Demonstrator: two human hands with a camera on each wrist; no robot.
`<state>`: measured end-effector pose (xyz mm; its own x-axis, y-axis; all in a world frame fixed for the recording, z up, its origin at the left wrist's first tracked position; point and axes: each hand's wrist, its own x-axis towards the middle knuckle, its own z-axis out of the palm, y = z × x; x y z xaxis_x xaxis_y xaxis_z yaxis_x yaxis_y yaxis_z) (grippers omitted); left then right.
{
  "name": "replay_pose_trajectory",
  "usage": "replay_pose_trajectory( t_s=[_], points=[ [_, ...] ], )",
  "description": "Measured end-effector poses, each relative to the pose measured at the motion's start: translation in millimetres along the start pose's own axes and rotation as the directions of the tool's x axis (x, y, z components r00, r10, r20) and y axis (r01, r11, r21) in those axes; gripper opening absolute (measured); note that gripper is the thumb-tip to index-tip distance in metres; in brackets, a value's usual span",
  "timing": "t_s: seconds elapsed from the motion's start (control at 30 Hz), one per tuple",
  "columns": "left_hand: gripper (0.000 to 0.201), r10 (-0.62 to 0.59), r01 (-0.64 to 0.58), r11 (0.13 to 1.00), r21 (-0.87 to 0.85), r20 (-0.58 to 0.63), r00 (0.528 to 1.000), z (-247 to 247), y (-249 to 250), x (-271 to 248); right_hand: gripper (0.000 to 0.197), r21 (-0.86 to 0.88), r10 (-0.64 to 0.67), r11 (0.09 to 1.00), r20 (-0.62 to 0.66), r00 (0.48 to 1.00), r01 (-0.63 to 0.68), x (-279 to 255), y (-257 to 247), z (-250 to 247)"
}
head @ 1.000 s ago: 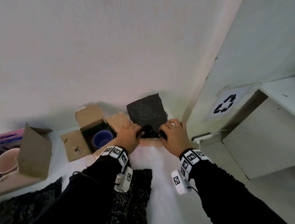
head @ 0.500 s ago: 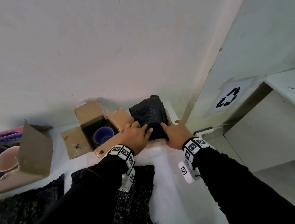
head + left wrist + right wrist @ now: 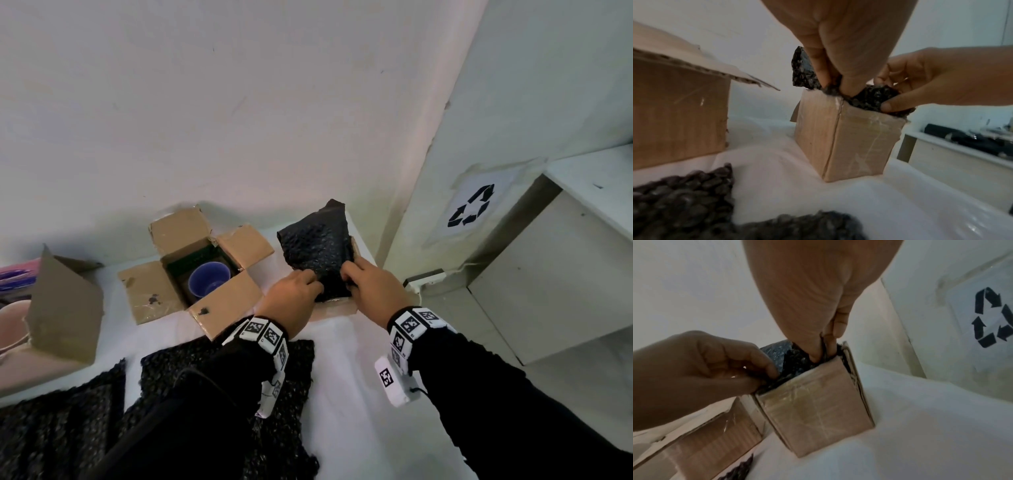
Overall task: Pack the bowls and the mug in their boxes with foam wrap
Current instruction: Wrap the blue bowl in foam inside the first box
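Both hands (image 3: 293, 298) (image 3: 375, 291) – grip pinched on black foam wrap (image 3: 317, 250) in small box (image 3: 842, 138) – contents hidden.

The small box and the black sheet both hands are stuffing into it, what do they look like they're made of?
The small box looks like plain brown cardboard, matte, with glossy clear tape catching light along its seams. The black sheet looks like soft plastic bubble or foam wrap: slightly shiny, pebbled with small bumps, and it crumples where the left hand and right hand pinch it.
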<state>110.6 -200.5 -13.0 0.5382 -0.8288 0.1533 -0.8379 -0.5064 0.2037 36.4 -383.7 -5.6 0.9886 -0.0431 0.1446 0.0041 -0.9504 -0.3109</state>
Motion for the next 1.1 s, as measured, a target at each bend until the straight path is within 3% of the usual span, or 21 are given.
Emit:
replay_pose_trajectory(
  t_s=[0.07, 0.13, 0.23, 0.33, 0.43, 0.57, 0.67, 0.7, 0.77, 0.9, 1.0, 1.1],
  points=[
    [0.024, 0.052, -0.053, 0.997, 0.049, 0.016, 0.999, 1, 4, -5, 0.012, -0.042, -0.057, 0.997, 0.011, 0.998, 0.058, -9, -6, 7],
    [0.03, 0.076, -0.08, 0.984, 0.161, 0.033, 0.997, 0, 5, -10, 0.023, -0.131, -0.09, 0.987, 0.04, 0.995, 0.095, -19, -9, 15],
    [0.019, 0.063, -0.062, 0.938, 0.34, 0.006, 0.998, -1, 0, -13, 0.029, -0.26, -0.079, 0.961, 0.059, 0.995, 0.092, -24, -7, 18],
    [0.005, 0.036, -0.047, 0.903, 0.427, 0.034, 0.999, 2, 1, -11, 0.017, -0.355, -0.084, 0.929, 0.071, 0.994, 0.104, -22, -2, 19],
    [0.013, 0.003, -0.033, 0.877, 0.479, 0.064, 0.998, 0, 7, -12, 0.014, -0.399, -0.078, 0.912, 0.054, 0.995, 0.093, -20, -1, 20],
    [0.025, -0.001, -0.013, 0.885, 0.466, 0.03, 1.0, 1, 12, -17, 0.026, -0.415, -0.077, 0.903, 0.101, 0.992, 0.113, -20, -1, 21],
    [0.024, -0.067, 0.045, 0.882, 0.469, 0.032, 0.997, 5, 19, -18, 0.007, -0.436, -0.052, 0.894, 0.131, 0.99, 0.105, -20, -2, 21],
    [0.02, -0.103, 0.075, 0.886, 0.457, 0.037, 0.994, 6, 21, -19, 0.002, -0.43, -0.039, 0.899, 0.127, 0.991, 0.09, -20, -3, 21],
    [0.01, -0.152, 0.126, 0.896, 0.425, 0.028, 0.988, 10, 22, -20, 0.019, -0.407, -0.012, 0.91, 0.174, 0.985, 0.083, -20, -7, 20],
    [0.041, -0.159, 0.156, 0.943, 0.293, -0.011, 0.987, 0, 16, -14, 0.049, -0.231, -0.01, 0.97, 0.25, 0.968, 0.07, -4, -8, 5],
    [0.04, -0.226, 0.243, 0.962, 0.122, -0.134, 0.965, -21, 1, -3, 0.032, 0.125, 0.113, 0.985, 0.051, 0.992, -0.118, 21, -3, -17],
    [0.03, -0.436, 0.409, 0.898, -0.164, -0.197, 0.878, -37, -15, 11, 0.017, 0.228, 0.28, 0.94, -0.096, 0.955, -0.253, 50, 5, -26]
  ],
)
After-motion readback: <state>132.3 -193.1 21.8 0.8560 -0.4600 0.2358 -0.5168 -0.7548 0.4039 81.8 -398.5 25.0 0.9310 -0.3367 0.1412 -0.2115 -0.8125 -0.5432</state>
